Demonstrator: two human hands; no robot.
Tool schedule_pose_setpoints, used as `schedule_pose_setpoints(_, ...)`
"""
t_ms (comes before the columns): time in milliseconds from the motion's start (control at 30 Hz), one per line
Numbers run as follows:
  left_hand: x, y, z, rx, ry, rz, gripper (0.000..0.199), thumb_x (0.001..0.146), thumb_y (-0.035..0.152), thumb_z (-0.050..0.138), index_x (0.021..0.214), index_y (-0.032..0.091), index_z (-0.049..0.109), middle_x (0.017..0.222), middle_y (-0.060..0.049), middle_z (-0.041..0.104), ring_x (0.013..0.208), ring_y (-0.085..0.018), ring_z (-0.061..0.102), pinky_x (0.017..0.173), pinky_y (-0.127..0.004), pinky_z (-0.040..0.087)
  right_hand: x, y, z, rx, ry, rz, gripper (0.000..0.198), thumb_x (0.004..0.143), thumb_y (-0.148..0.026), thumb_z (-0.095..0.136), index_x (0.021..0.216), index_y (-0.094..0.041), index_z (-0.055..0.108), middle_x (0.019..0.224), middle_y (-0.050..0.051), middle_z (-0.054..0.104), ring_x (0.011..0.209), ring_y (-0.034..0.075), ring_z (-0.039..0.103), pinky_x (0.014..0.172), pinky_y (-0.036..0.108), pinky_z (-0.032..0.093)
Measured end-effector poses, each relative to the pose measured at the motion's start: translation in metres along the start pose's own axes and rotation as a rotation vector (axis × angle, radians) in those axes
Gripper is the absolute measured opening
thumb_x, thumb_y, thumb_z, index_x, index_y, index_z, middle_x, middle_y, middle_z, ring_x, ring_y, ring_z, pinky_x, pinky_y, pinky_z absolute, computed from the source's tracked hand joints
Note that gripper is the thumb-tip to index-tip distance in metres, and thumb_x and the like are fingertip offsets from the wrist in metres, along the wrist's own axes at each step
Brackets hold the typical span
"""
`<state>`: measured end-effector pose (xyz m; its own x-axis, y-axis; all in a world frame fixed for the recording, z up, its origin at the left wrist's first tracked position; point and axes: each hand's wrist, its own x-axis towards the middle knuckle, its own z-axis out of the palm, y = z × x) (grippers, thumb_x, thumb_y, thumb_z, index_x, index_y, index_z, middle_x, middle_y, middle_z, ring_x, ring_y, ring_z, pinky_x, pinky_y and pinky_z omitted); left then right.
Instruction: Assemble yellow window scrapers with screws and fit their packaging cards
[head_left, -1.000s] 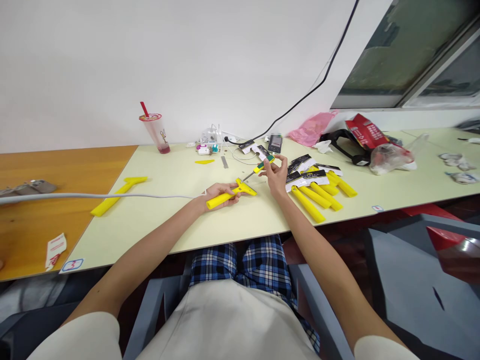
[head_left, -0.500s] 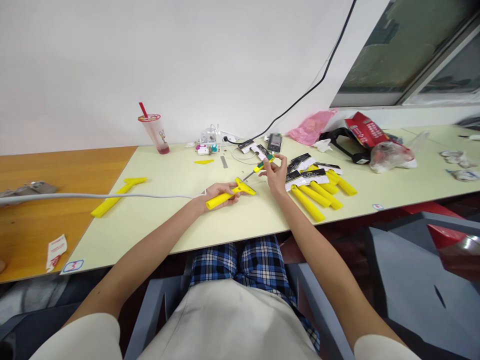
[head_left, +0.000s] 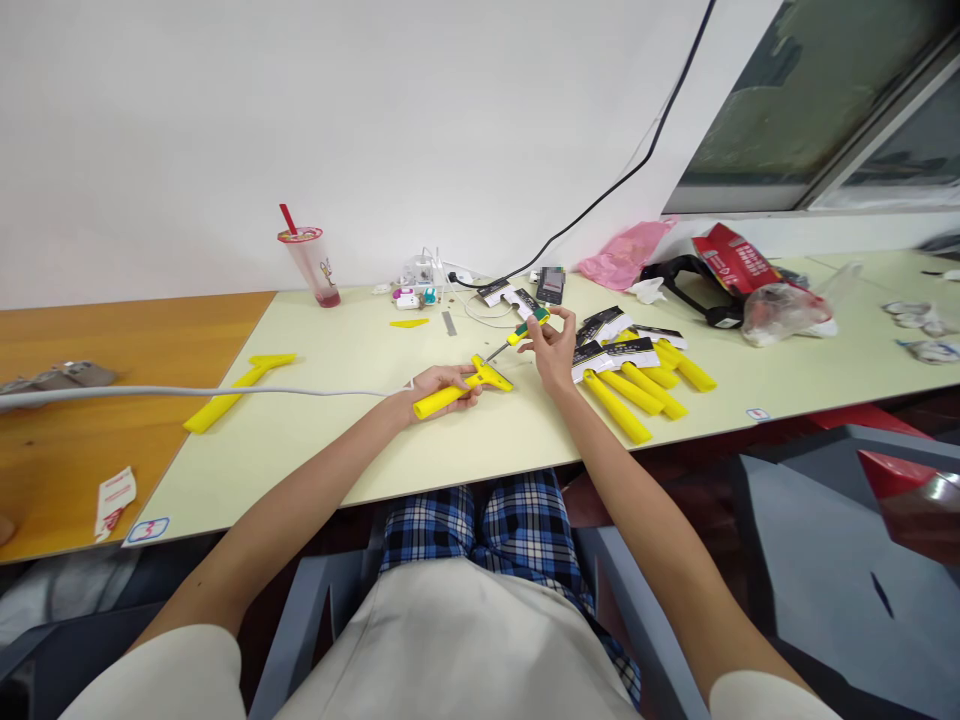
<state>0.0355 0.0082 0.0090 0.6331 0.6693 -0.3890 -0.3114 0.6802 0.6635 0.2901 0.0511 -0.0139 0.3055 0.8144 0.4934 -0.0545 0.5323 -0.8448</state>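
My left hand (head_left: 444, 388) is closed around a yellow scraper (head_left: 450, 397), its wide head pointing right and away from me. A white cord runs to my left wrist. In my right hand (head_left: 552, 350) is a green and yellow screwdriver (head_left: 529, 327), gripped by the handle. Its metal shaft slants down to the scraper's head, where the tip seems to touch. Just right of that hand lie several yellow scrapers (head_left: 616, 405) with black and white cards over their heads. Another yellow scraper (head_left: 232, 397) rests alone at the table's left.
A plastic cup (head_left: 311, 265) with a red straw stands by the wall. Behind my hands are a yellow blade cover (head_left: 409, 323), a grey metal strip (head_left: 449, 323), a black device (head_left: 550, 284) and a power cord. Bags and a black tape dispenser-like object (head_left: 697, 290) lie right.
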Motion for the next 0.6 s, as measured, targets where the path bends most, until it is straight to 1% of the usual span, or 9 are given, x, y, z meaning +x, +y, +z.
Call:
schedule_pose_setpoints(233,-0.0007,0.0003,0.0025,-0.015,-0.030,-0.002,0.077,0.076,-0.009,0.058,0.151,0.010,0.052,0.132,-0.023,0.076,0.084,-0.018,0.078,0.081,-0.028,0.065,-0.0014,-0.0026,0.0012,0.008,-0.003,-0.002,0.061,0.090,-0.066,0.086,0.121,-0.033,0.045,0.087,-0.003,0.081,0.077,0.019,0.080,0.058,0.027,0.068)
schedule_pose_setpoints(400,0.0000,0.0003,0.0015,-0.016,-0.032,-0.019,0.078,0.076,-0.008,0.059,0.151,0.012,0.052,0.128,-0.020,0.078,0.083,-0.017,0.079,0.082,-0.027,0.065,-0.0014,-0.0021,0.0017,0.011,-0.005,-0.021,0.063,0.089,-0.066,0.088,0.121,-0.033,0.045,0.088,-0.003,0.081,0.080,0.020,0.081,0.057,0.027,0.068)
schedule_pose_setpoints(600,-0.0014,0.0006,0.0031,-0.040,-0.024,-0.021,0.079,0.076,-0.008,0.058,0.153,0.012,0.050,0.125,-0.019,0.078,0.084,-0.017,0.079,0.082,-0.027,0.065,-0.0030,-0.0025,0.0014,-0.037,-0.026,-0.086,0.058,0.094,-0.065,0.083,0.124,-0.033,0.044,0.093,-0.002,0.080,0.084,0.021,0.082,0.057,0.028,0.068)
